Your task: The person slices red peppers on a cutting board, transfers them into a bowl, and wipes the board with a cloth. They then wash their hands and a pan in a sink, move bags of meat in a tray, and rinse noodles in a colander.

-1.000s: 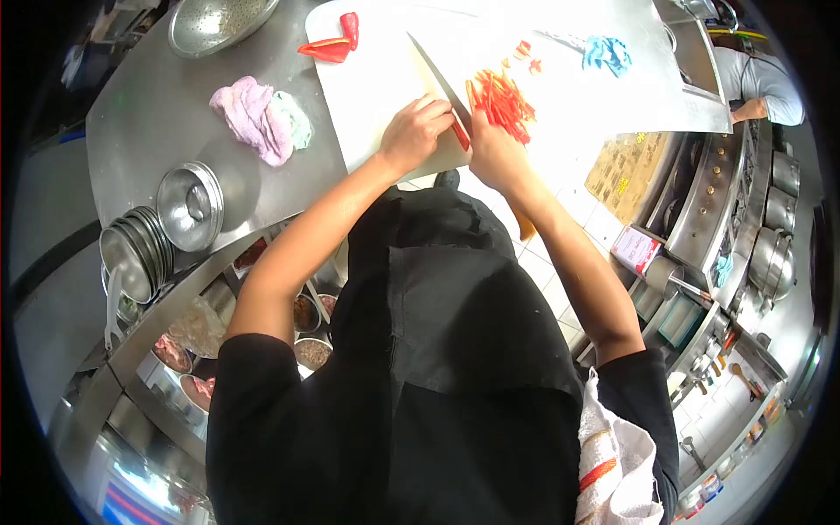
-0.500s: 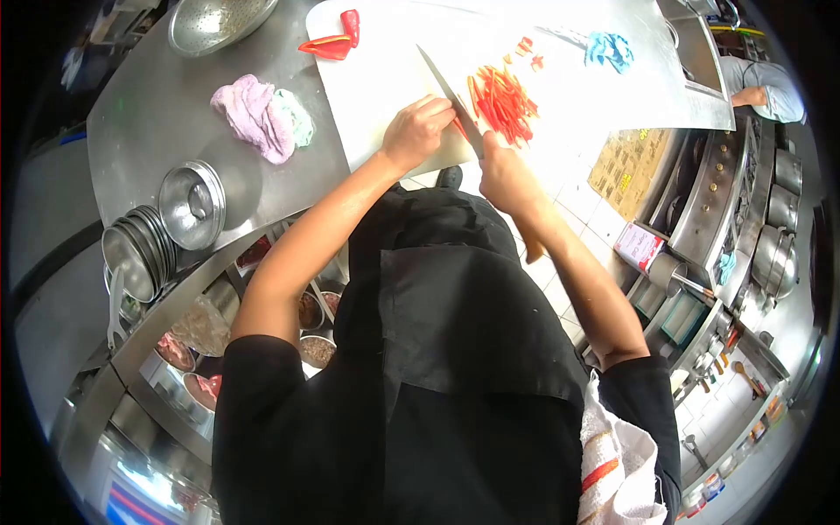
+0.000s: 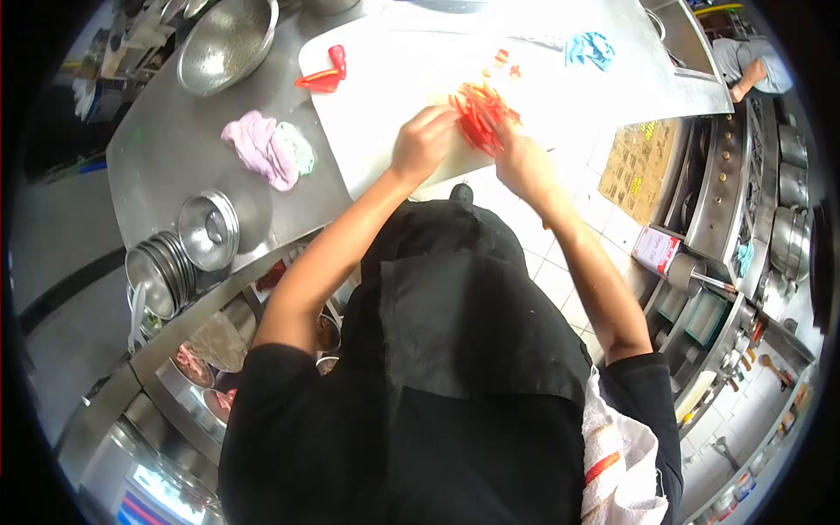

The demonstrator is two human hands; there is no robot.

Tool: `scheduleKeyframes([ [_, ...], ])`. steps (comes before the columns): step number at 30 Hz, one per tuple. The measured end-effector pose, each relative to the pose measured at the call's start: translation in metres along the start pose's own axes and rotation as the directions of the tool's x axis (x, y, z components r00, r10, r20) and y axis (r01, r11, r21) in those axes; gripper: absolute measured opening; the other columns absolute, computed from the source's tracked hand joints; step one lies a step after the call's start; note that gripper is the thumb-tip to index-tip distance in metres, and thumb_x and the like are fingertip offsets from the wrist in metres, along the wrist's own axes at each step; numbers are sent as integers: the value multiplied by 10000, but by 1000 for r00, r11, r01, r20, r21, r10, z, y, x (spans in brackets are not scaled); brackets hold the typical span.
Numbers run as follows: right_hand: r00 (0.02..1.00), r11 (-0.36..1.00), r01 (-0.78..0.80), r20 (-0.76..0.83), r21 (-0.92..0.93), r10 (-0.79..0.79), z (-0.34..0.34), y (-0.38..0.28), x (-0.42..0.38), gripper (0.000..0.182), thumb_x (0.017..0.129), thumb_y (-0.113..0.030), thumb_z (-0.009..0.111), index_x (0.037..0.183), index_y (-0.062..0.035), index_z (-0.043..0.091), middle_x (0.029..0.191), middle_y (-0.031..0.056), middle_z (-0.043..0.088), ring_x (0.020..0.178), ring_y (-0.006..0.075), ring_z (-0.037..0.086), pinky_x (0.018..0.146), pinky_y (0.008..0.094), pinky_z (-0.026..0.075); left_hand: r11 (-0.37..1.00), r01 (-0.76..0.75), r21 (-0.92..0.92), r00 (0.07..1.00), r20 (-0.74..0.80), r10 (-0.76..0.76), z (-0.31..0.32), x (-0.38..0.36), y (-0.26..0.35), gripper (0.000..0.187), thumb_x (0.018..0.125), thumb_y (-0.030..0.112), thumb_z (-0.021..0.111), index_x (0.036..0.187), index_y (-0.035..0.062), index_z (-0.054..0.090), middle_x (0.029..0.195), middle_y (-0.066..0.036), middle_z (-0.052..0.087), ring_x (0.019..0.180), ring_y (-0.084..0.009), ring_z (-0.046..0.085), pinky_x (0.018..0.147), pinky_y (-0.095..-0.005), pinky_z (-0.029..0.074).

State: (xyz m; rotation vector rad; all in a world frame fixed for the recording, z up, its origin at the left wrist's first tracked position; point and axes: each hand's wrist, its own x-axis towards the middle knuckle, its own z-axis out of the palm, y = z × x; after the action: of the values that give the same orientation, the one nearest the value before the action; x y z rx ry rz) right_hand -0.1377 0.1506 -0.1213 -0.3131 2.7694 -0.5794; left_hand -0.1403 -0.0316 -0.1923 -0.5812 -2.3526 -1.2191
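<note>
Where both hands (image 3: 422, 140) (image 3: 523, 162) meet, pepper strips (image 3: 477, 109) lie.

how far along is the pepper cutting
Done: a pile of red pepper strips lies cut on the white cutting board. In hand: the left hand and right hand close on that pile from both sides; no knife shows. Left: two uncut red pepper pieces wait at the board's far left corner, and a few stray bits lie beyond the pile.
</note>
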Motion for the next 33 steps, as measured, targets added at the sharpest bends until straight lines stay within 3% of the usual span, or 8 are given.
scheduleKeyframes([
  [3,983,1000,28,-180,11,-26,15,4,-17,199,788,-21,509,972,-24,432,856,270,601,753,430,612,650,506,486,999,21,-46,999,-40,-23,-29,18,22,216,796,21,562,992,1,649,986,-127,658,989,-257,612,806,-379,511],
  [6,978,995,57,-206,79,-40,22,4,-22,228,776,-24,539,978,-36,435,912,263,588,769,426,611,661,499,490,995,-101,-17,910,403,99,-44,33,28,266,816,71,567,1071,46,637,1051,-117,654,1082,-276,578,1010,-457,373],
  [12,978,977,126,-186,170,-94,19,6,-16,272,719,26,517,971,-55,453,954,206,608,796,429,591,652,520,457,990,-117,80,607,795,8,-25,60,26,291,861,190,532,1105,53,615,1156,-111,618,1130,-268,533,1030,-444,349],
  [15,985,982,95,-157,166,-69,15,3,-14,253,731,15,506,971,-54,463,905,216,627,762,434,601,655,523,459,958,-259,124,845,509,162,-26,49,0,282,876,191,510,1084,35,618,1209,-124,601,1124,-277,541,997,-446,363],
  [19,1000,995,19,-13,94,-18,8,9,-18,192,796,-85,532,945,2,449,649,252,589,698,452,600,666,538,464,891,258,374,957,32,-290,-99,54,-53,262,790,-2,495,979,69,663,988,-115,657,884,-330,627,751,-393,498],
  [24,959,906,280,-131,319,-250,33,30,-14,188,832,-102,522,944,43,479,708,295,591,729,486,585,687,546,449,833,245,495,961,-10,-277,-133,19,-105,173,780,-1,577,919,54,664,918,-90,659,813,-303,642,717,-406,497],
  [29,997,972,61,39,228,-72,25,34,-18,220,820,-73,507,1003,35,446,702,306,584,723,483,588,676,557,448,888,301,349,947,4,-323,-122,11,-86,167,819,-3,551,945,29,656,1001,-111,651,856,-313,632,767,-388,499],
  [33,990,988,88,101,126,-100,5,8,-17,253,788,-21,468,1030,25,411,689,308,580,713,479,591,674,568,450,975,-156,157,932,350,93,-65,-22,-25,224,722,-55,527,919,-18,625,1034,-136,635,969,-304,597,812,-377,488],
])
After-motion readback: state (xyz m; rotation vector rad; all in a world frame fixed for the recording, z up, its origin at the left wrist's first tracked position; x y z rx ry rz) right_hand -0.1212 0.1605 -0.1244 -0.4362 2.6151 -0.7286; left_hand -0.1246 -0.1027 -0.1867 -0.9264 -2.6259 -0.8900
